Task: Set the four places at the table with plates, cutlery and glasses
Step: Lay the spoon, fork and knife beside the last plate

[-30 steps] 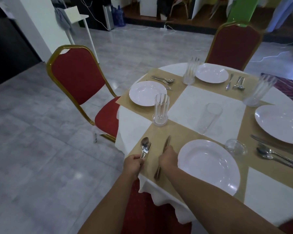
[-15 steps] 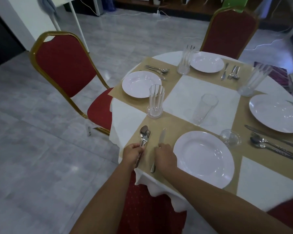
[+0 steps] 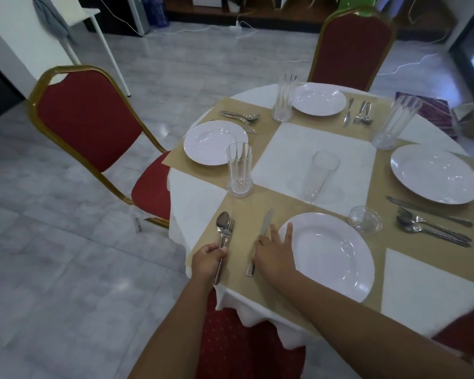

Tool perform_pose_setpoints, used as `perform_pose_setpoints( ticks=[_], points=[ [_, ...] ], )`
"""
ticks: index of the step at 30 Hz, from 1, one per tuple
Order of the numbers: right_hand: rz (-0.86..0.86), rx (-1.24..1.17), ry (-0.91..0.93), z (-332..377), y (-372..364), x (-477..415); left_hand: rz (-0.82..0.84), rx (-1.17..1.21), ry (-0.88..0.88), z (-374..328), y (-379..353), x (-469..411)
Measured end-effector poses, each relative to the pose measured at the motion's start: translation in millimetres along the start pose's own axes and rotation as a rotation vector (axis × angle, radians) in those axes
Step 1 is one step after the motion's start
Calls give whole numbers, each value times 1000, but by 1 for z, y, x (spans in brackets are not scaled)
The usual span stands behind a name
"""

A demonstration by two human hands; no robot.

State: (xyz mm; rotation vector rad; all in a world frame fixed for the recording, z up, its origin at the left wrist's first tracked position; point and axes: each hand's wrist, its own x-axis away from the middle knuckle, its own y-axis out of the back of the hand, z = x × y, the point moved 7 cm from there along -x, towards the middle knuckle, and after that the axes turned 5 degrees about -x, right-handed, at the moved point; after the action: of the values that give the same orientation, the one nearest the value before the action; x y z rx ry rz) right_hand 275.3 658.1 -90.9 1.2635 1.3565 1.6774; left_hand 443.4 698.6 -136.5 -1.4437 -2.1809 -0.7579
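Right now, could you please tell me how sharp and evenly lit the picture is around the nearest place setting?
Head view: the nearest plate, knife and spoon and fork are sharp, with soft highlights on the plate; head view lighting is dim and even, no hard shadows; the wide lens leans the chair at picture left outward; the lower right corner is smeared.

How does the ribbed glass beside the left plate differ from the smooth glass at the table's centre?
The ribbed glass has vertical cut ribs; the smooth glass is plain. The ribbed glass has straight sides, while the smooth glass narrows toward its base. Both are clear, empty and upright.
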Motion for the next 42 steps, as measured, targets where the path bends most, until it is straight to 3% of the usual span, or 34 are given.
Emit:
perform_pose_setpoints(
  ticks=[30,42],
  points=[
    [11,7,-13,-13,3,6,-40,45,-16,6,2,-2],
    [-51,-156,-52,-19,19,2,17,125,11,0,1,-1]
  ],
)
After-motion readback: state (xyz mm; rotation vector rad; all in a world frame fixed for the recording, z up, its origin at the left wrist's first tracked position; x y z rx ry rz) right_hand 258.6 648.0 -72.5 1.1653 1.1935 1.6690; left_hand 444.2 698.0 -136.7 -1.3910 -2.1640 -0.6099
